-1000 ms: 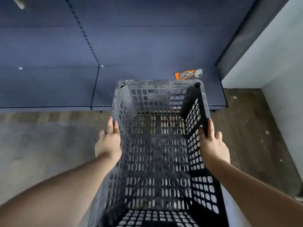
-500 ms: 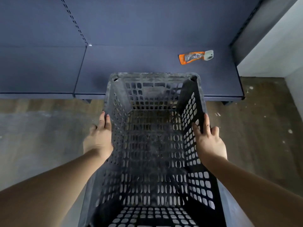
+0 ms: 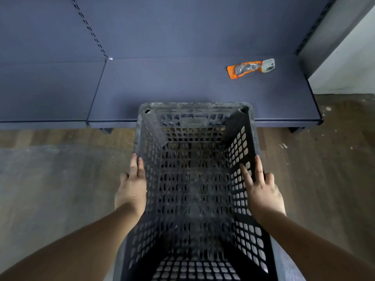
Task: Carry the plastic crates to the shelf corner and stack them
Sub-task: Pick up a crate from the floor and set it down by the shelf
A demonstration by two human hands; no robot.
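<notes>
I hold a dark, dusty perforated plastic crate (image 3: 194, 179) in front of me, its open top facing up. My left hand (image 3: 132, 185) grips its left wall from outside. My right hand (image 3: 261, 189) grips the right wall, fingers laid over the rim. The crate's far edge hangs over the front lip of the low dark blue shelf (image 3: 162, 88). The shelf's right end meets a grey upright and white wall, forming the corner (image 3: 304, 63).
An orange and clear packet (image 3: 250, 67) lies on the shelf near the right corner. A slotted upright (image 3: 89, 29) splits the shelf back panel. Worn wooden floor (image 3: 50, 189) spreads left and right, with white specks at the right.
The crate and both hands have come closer to the shelf; the shelf base and the orange packet now sit lower and larger in view. The grip on the crate is unchanged.
</notes>
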